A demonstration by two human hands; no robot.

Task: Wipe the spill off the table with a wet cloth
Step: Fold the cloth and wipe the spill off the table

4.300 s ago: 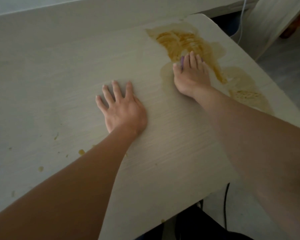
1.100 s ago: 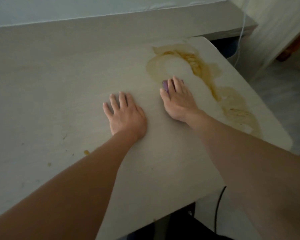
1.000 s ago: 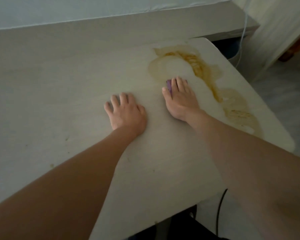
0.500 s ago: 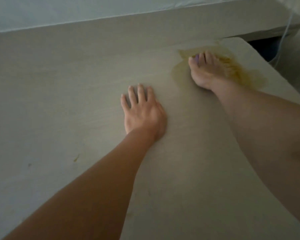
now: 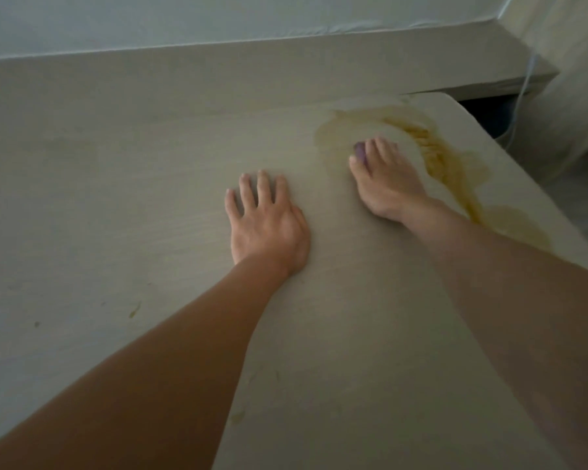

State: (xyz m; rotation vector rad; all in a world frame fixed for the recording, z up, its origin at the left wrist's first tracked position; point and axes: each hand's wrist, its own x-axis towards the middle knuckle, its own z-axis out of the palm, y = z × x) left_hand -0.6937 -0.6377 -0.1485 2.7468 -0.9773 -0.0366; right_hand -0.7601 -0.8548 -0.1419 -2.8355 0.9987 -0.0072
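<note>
Hiding most of the purple cloth: right hand.

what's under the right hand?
A purple cloth, only a corner showing past the fingertips of the right hand, which presses flat on the table at the spill. The rest of the cloth and the surface beneath are covered.

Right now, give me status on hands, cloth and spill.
Left hand flat on table, empty. Right hand pressing purple cloth. Spill partly remaining. Nothing in the way.
</note>
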